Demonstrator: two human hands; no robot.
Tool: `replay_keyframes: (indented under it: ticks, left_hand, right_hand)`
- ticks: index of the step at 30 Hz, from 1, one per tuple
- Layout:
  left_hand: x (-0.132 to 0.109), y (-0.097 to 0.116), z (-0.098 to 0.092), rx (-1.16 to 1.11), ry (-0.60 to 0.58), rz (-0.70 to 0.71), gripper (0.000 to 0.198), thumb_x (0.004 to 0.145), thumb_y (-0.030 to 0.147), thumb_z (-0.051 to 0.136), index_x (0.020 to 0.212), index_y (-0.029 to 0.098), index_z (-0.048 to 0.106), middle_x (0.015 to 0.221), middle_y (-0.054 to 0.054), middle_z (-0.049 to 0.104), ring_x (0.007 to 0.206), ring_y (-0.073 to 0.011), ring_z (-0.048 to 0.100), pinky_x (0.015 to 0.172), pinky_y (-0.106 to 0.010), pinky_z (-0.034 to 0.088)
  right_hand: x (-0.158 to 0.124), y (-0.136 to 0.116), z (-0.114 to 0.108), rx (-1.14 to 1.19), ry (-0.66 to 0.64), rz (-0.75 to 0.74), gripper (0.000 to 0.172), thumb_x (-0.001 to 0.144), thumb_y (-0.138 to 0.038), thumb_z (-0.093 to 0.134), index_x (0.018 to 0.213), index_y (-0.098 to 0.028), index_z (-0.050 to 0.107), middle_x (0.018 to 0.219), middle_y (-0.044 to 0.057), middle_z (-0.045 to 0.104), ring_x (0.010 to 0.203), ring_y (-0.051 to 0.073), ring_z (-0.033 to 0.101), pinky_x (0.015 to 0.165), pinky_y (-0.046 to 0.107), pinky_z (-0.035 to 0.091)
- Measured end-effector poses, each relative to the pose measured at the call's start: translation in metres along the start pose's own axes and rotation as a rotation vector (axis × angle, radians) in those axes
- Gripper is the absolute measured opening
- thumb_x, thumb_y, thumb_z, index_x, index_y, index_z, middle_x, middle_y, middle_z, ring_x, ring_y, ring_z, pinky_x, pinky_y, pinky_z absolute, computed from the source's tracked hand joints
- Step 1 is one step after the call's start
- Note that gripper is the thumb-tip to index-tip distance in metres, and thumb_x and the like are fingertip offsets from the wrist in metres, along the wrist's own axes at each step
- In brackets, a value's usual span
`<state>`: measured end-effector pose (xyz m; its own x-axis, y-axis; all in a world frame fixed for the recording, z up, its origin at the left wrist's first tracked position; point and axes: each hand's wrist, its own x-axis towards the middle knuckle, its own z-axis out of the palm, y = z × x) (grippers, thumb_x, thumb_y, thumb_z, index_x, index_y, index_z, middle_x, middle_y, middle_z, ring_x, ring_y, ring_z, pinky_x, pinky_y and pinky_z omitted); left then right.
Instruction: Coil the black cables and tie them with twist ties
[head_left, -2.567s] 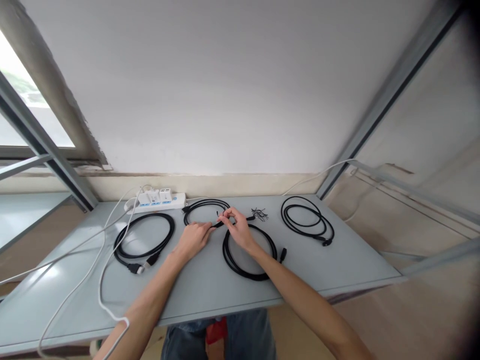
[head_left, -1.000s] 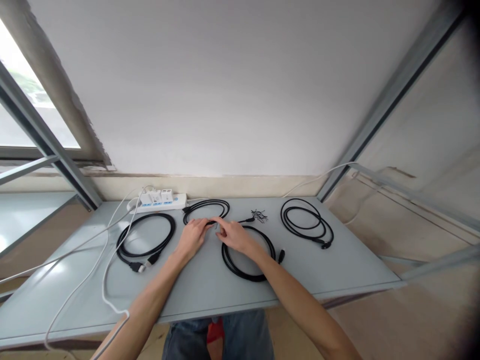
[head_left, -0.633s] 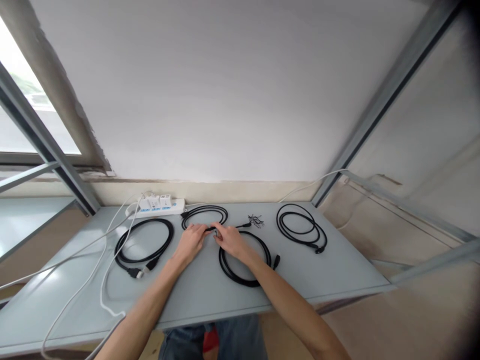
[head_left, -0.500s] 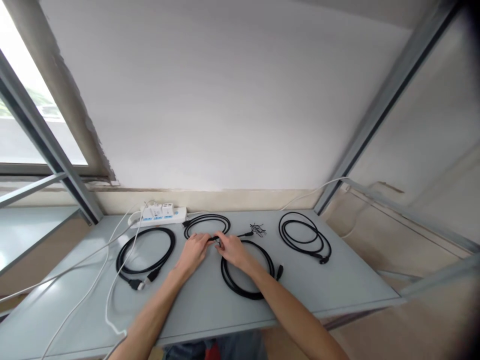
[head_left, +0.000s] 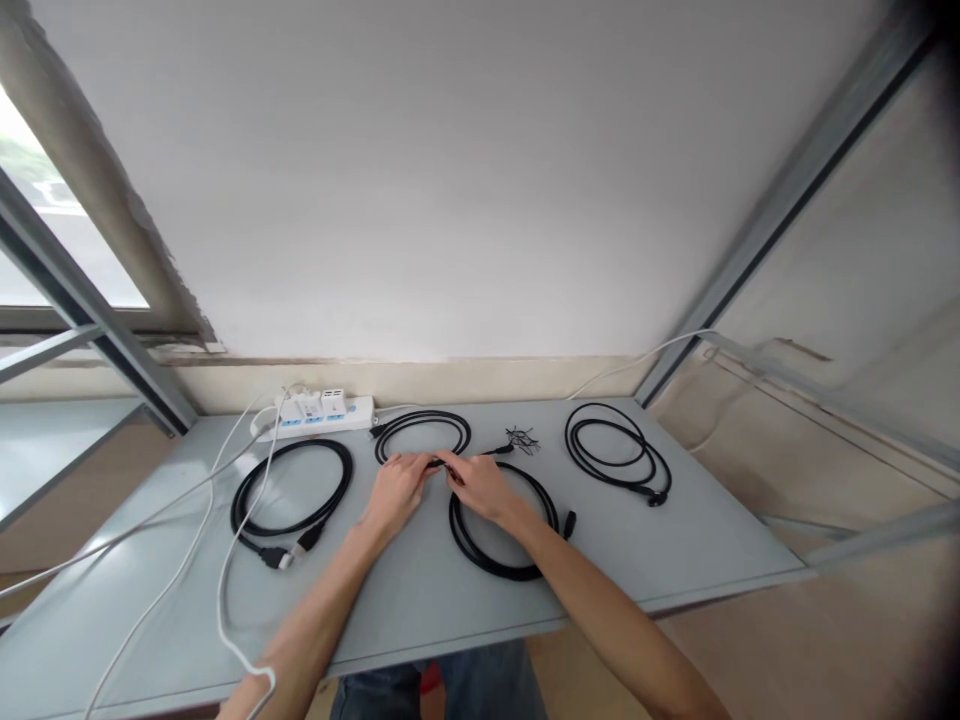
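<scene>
My left hand (head_left: 399,490) and my right hand (head_left: 480,485) meet at the near side of a coiled black cable (head_left: 466,428). Both have their fingers pinched on it, fingertips almost touching. A small dark bit shows beneath the right fingers, too small to name. From behind the right hand a short length of cable runs out to a black plug (head_left: 506,450). Just beyond that plug lies a little heap of thin black ties (head_left: 523,440). A second coiled black cable (head_left: 491,572) lies partly under my right hand and forearm.
To the left is a black cable coil (head_left: 240,500) with two plugs, crossed by a white cord (head_left: 223,600). Another black coil (head_left: 664,465) lies at the right. A white power strip (head_left: 364,412) stands at the back of the grey table (head_left: 645,560), between metal posts.
My fingertips have drawn closer together on the cable, and the small black loop seen under them is now mostly hidden. The whole view has shifted slightly; the coils stay in place.
</scene>
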<state>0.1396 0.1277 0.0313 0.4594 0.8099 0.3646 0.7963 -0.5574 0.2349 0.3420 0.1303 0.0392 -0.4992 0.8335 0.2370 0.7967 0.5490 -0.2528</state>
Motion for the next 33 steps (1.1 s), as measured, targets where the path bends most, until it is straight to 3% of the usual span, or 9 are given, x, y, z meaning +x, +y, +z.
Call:
replay_keyframes:
  ticks: [4, 9, 12, 22, 28, 33]
  left_hand:
    - [0.0, 0.004, -0.002, 0.013, -0.063, 0.043, 0.026, 0.109, 0.028, 0.041, 0.108, 0.018, 0.066, 0.097, -0.008, 0.076, 0.092, -0.0235, 0.071, 0.086, -0.036, 0.048]
    - [-0.001, 0.005, -0.005, 0.033, -0.204, 0.029, 0.031, 0.109, 0.029, 0.041, 0.132, 0.022, 0.062, 0.105, -0.008, 0.079, 0.095, -0.0243, 0.074, 0.085, -0.035, 0.05]
    - [-0.001, 0.006, -0.007, 0.024, -0.25, 0.009, 0.032, 0.11, 0.031, 0.04, 0.131, 0.024, 0.064, 0.106, -0.007, 0.079, 0.097, -0.0244, 0.075, 0.085, -0.033, 0.05]
    - [-0.001, 0.006, -0.005, -0.114, -0.167, -0.074, 0.032, 0.11, 0.036, 0.039, 0.12, 0.028, 0.069, 0.1, -0.003, 0.079, 0.089, -0.0206, 0.075, 0.07, -0.027, 0.044]
    - [-0.002, 0.003, -0.001, -0.174, -0.107, -0.104, 0.03, 0.109, 0.034, 0.043, 0.124, 0.028, 0.069, 0.103, -0.002, 0.08, 0.091, -0.0195, 0.075, 0.071, -0.026, 0.044]
    - [-0.003, 0.001, 0.0, -0.156, -0.086, -0.111, 0.031, 0.108, 0.035, 0.045, 0.126, 0.028, 0.069, 0.106, -0.003, 0.08, 0.092, -0.0196, 0.075, 0.072, -0.026, 0.046]
  right_hand:
    - [-0.006, 0.003, -0.001, -0.016, -0.005, -0.06, 0.043, 0.098, -0.017, 0.061, 0.141, -0.021, 0.063, 0.082, 0.004, 0.077, 0.072, 0.017, 0.069, 0.068, 0.025, 0.042]
    - [-0.009, 0.011, 0.007, 0.003, 0.063, -0.115, 0.04, 0.096, -0.015, 0.061, 0.136, -0.016, 0.067, 0.083, 0.006, 0.079, 0.069, 0.017, 0.07, 0.068, 0.026, 0.045]
    - [-0.01, 0.017, 0.013, 0.051, 0.115, -0.151, 0.039, 0.095, -0.013, 0.062, 0.134, -0.014, 0.069, 0.09, 0.008, 0.08, 0.07, 0.017, 0.071, 0.07, 0.026, 0.048]
    - [-0.01, 0.02, 0.012, 0.332, 0.244, -0.173, 0.04, 0.098, -0.014, 0.061, 0.138, -0.021, 0.067, 0.098, 0.006, 0.076, 0.076, 0.015, 0.068, 0.074, 0.027, 0.057]
    - [-0.009, 0.017, 0.009, 0.45, 0.286, -0.176, 0.034, 0.104, -0.024, 0.059, 0.136, -0.025, 0.069, 0.107, 0.007, 0.077, 0.088, 0.016, 0.072, 0.085, 0.029, 0.059]
    - [-0.006, 0.019, 0.013, 0.481, 0.289, -0.161, 0.031, 0.104, -0.032, 0.061, 0.131, -0.024, 0.073, 0.103, 0.007, 0.077, 0.082, 0.015, 0.071, 0.081, 0.027, 0.059]
